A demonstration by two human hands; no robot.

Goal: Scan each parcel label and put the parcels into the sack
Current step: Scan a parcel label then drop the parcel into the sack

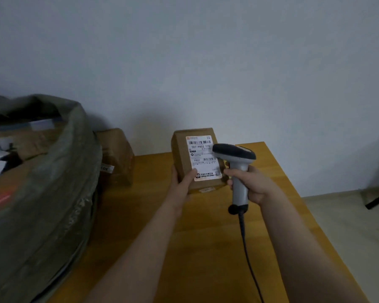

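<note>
left hand [182,184]: grip around lower left edge of cardboard parcel [196,158], label [204,158] facing up, above table [206,237].
right hand [251,184]: grip wrapped on barcode scanner [235,169] handle, head over label.
sack [42,193]: left, holding parcels.

Left hand [182,182] holds labelled parcel [184,154]; right hand [253,184] grips scanner [235,158].

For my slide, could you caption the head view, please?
Left hand holds labelled parcel; right hand aims scanner at its label.

parcel label [202,157] reads "507-P802 T70", "P802" below
</note>
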